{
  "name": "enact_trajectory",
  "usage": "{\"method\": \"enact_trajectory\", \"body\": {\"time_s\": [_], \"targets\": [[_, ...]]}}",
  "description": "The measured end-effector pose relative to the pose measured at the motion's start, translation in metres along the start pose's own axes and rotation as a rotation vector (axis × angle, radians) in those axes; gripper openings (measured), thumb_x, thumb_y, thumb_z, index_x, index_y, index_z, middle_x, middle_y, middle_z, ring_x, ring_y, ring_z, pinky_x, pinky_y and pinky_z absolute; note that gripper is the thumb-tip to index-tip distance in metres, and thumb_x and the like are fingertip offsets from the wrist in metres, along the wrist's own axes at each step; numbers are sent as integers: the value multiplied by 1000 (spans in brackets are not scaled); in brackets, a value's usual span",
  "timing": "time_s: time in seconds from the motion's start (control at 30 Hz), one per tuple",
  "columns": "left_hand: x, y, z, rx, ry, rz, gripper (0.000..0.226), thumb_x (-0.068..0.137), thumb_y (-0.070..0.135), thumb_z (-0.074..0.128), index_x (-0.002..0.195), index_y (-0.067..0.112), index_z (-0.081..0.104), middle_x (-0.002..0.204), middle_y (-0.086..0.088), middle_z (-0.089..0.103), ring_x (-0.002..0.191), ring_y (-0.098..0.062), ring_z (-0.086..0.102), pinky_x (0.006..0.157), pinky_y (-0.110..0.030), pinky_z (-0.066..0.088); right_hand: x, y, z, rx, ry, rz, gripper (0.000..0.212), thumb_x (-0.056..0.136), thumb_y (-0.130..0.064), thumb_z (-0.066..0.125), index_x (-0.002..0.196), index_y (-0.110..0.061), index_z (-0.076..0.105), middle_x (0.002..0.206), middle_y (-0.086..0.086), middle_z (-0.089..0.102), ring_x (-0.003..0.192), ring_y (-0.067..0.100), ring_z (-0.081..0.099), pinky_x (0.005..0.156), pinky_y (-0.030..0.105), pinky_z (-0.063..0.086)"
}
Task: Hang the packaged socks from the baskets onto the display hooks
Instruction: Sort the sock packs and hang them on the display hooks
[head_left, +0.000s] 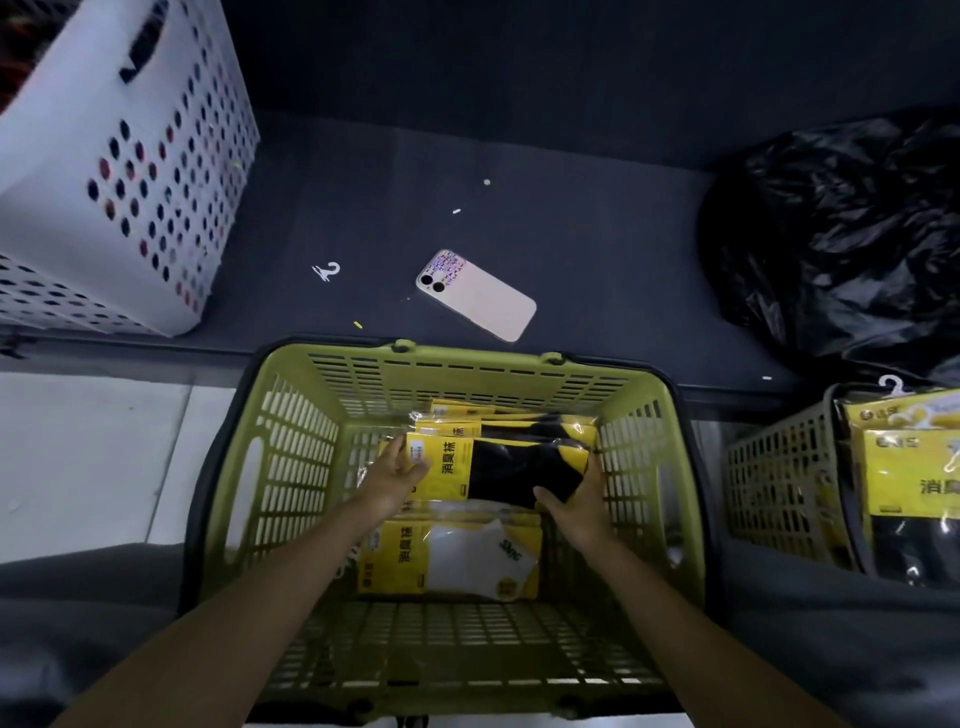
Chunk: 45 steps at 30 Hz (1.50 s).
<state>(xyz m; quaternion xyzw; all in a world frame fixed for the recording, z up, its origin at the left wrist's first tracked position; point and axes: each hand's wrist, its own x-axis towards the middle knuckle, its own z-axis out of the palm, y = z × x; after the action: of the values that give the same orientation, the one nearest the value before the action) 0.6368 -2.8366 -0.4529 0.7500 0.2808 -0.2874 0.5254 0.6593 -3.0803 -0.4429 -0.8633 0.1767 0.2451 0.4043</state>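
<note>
**Black sock pack (511, 470) gripped by both hands in the green basket (467, 361)**

The black sock pack is a clear sleeve. A yellow card printed with dark characters sits at its left end, and folded black socks fill the rest. You hold it lying crosswise inside the basket, just above more yellow packs stacked toward the far wall. Your left hand (397, 475) grips the yellow end at its edge. Your right hand (579, 506) curls round the dark end at its near corner. Between your forearms, nearer you than the held pack, a white sock pack (467, 561) lies flat on the basket floor, with bare mesh floor nearer still.

The basket's slotted walls stand on all four sides of your hands, and its far rim meets a dark ledge (597, 234). On that ledge a phone (475, 295) lies face down just beyond the rim, with a loose hanger hook (326, 271) to its left. A white perforated bin (119, 171) takes up the ledge's left end and a black plastic bag (841, 234) its right. A second basket (769, 483) holding similar yellow packs stands close on your right.
</note>
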Motion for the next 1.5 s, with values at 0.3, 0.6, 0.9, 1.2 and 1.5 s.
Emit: {"method": "enact_trajectory", "body": {"time_s": [0.3,0.6,0.9,1.2,1.5], "targets": [[3,8,-6,103,83,77,55,93,29,56,141,13,36,143,-12,39,115,-23,50,79,-28,44,18,2,-11,199,-154,133,88,87,-24,68,153,-23,10,158,6,20,143,29,25,113,47,32],[-12,7,-20,186,-107,263,56,79,30,74,128,23,48,120,3,53,103,-12,52,70,-18,46,17,-2,-18,193,-252,165,94,80,-29,75,152,-20,14,154,9,27,139,30,31,111,43,34],[-41,33,-48,172,-188,239,17,76,33,75,80,23,62,74,12,63,72,-7,60,66,-19,46,-6,-34,-33,189,-228,-46,114,71,-23,83,153,-17,5,158,6,17,144,25,22,117,40,25],[-120,110,-126,36,-233,273,79,49,58,83,113,16,65,107,1,72,107,-21,65,100,-38,45,-55,-97,-74,394,-259,-186,67,61,-40,81,121,-18,58,113,-1,69,97,8,66,76,18,53],[-191,162,-150,-923,-401,553,91,67,71,56,134,10,49,132,-10,56,116,-23,58,91,-36,53,-105,-177,-116,841,-206,-351,41,88,-36,63,123,-15,60,113,5,71,100,19,69,76,32,58]]}}
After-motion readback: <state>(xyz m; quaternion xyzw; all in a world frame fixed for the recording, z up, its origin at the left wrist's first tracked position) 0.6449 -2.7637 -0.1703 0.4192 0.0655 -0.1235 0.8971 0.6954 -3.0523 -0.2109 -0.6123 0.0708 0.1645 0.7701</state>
